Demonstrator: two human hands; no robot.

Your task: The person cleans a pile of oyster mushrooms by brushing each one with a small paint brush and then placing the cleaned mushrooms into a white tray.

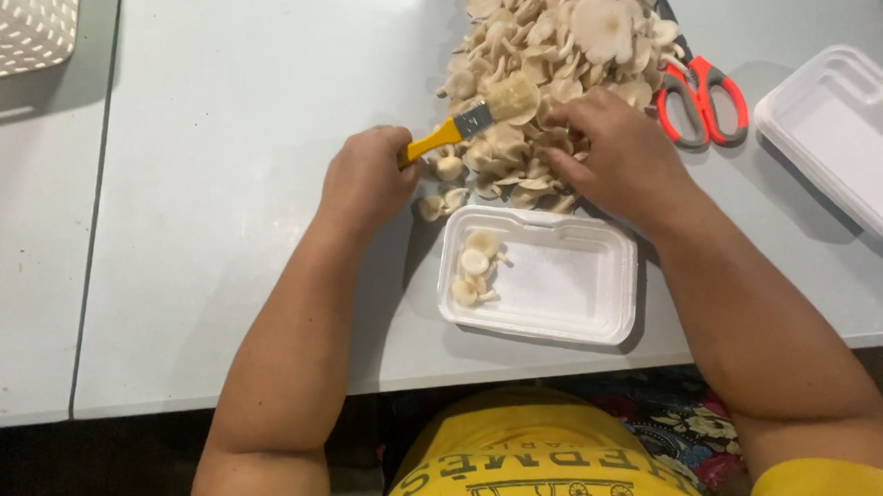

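The heap of pale oyster mushrooms [540, 75] lies on the far middle of the grey surface [217, 221], spreading toward the near side where a few loose pieces sit just beside a white foam tray [567, 282]. The left hand [366, 182] has its fingers curled shut round the yellow handle of a small brush [470, 122], whose pale bristles rest on the mushrooms at the near edge of the heap. The right hand [616, 156] lies on the heap just right of the bristles, fingers bent down into the caps; whether they pinch a single mushroom I cannot tell. The tray holds only a few cleaned-looking caps at its left end, so the work looks to be in its early part: brushing pieces one at a time. Judging from this, the next move calls for one cap parted from the cluster and steadied against light strokes, since the caps seem thin and easy to tear. Red-handled scissors [701, 96] lie to the right of the heap, a second foam tray [842, 135] further right, and a white perforated basket [24, 18] at the far left
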